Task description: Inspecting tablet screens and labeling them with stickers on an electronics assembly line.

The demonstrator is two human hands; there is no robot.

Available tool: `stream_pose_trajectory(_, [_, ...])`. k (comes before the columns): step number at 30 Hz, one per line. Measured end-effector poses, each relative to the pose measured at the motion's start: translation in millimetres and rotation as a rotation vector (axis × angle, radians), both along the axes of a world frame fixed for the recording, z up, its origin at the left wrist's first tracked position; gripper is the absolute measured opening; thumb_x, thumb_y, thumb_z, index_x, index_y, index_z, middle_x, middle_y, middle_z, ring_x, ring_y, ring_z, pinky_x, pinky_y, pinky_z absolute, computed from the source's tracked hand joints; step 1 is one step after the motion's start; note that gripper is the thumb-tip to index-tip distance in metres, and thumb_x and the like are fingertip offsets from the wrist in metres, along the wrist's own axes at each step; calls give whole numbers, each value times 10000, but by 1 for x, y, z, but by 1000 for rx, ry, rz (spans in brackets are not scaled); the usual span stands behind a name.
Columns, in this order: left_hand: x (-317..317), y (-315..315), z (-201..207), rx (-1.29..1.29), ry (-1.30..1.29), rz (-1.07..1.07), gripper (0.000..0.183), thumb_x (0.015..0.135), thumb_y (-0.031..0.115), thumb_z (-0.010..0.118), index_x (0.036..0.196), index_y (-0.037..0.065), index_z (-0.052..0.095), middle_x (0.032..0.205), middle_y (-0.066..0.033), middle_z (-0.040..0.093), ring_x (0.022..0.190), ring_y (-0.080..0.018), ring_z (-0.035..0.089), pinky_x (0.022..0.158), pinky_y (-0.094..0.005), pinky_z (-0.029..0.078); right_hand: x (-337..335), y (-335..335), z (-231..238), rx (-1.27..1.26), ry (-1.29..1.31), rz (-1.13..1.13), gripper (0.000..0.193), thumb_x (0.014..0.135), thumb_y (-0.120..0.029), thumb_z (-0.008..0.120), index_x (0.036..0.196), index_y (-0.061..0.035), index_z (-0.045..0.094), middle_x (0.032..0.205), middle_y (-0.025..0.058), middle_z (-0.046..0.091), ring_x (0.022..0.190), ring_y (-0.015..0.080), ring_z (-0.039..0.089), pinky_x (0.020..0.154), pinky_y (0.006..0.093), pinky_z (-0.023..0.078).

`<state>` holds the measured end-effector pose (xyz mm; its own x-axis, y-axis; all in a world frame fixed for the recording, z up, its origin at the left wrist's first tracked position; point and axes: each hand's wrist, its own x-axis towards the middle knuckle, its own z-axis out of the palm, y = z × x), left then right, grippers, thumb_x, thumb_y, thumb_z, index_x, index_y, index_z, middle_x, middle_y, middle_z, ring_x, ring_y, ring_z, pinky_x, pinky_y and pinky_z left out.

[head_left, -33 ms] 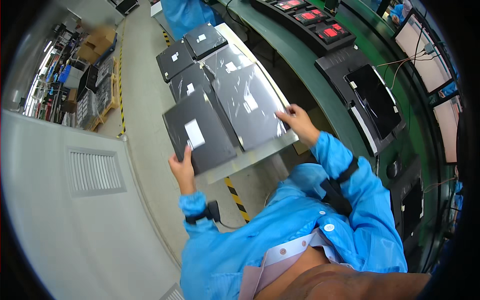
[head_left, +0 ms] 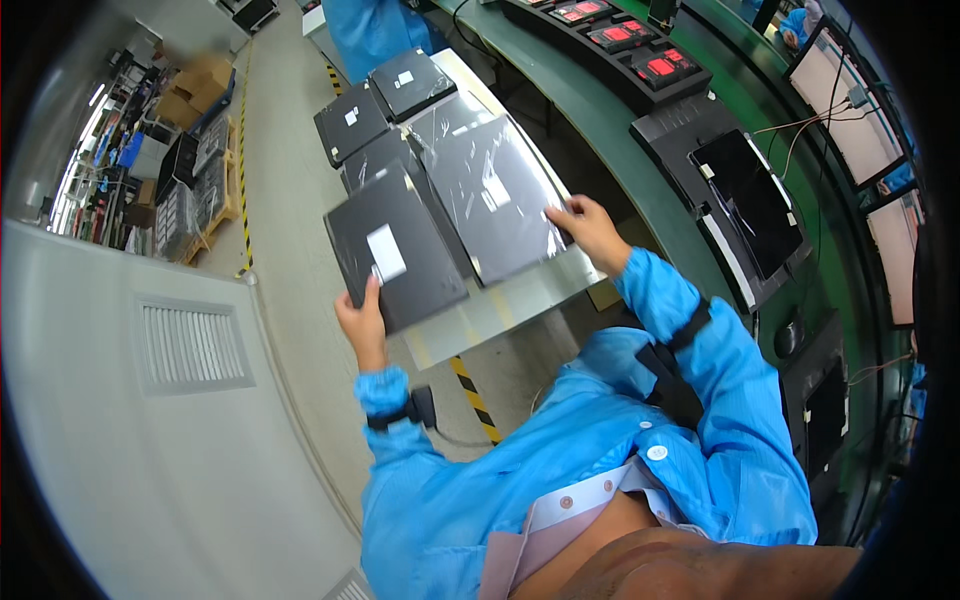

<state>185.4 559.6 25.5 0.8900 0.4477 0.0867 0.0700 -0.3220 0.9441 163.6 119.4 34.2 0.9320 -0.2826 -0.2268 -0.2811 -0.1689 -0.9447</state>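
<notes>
Flat dark panels with white labels lie on a pale table (head_left: 452,338). My left hand (head_left: 364,325) grips the near left corner of the nearest left panel (head_left: 415,265), thumb on top and fingers beneath the edge. On the right edge of the neighbouring film-wrapped panel (head_left: 490,235), my right hand (head_left: 592,238) is closed, its thumb and fingertips at the rim. The left panel's edge overlaps or presses against the right one; which, I cannot tell. Behind them lie several more panels, among them one at the far end (head_left: 425,90) and one at the far left (head_left: 355,135).
Along the right runs a green workbench (head_left: 570,95) with a black rack (head_left: 640,85) of red-and-black devices, a dark screen (head_left: 750,200) and monitors. A person in a blue sleeve (head_left: 370,35) stands beyond the table. At left are a grey vented wall (head_left: 280,400) and pallets with boxes.
Both near panels have slid slightly away from me, with my hands still on them. More of the table's near edge shows now.
</notes>
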Motion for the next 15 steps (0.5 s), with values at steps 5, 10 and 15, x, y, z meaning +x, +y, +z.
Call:
stream_pose_trajectory(5, [165,-8,-36,147,37,43,916,898,602,884,1393,-121,619,1342,-288,683,1243,-390,670,1097,-483,519,125,14,12,266,-270,-101,736,988,-387,839,1499,82,592,1349,194,729,1226,257,692,1072,370,523])
stream_pose_trajectory(10, [187,-19,-54,773,237,252,888,937,754,721,1462,40,670,1530,-290,534,1474,-435,467,1172,-607,413,71,2,42,106,-265,79,584,1022,-402,800,1402,28,694,1281,170,771,1192,259,712,1048,382,549])
stream_pose_trajectory(15, [63,-101,-34,301,-253,-116,394,1054,264,754,1357,19,699,1394,-205,640,1292,-359,616,1087,-473,514,-149,-71,82,-140,-257,247,391,1100,-341,722,1326,-24,754,1256,125,784,1160,198,733,1030,360,576])
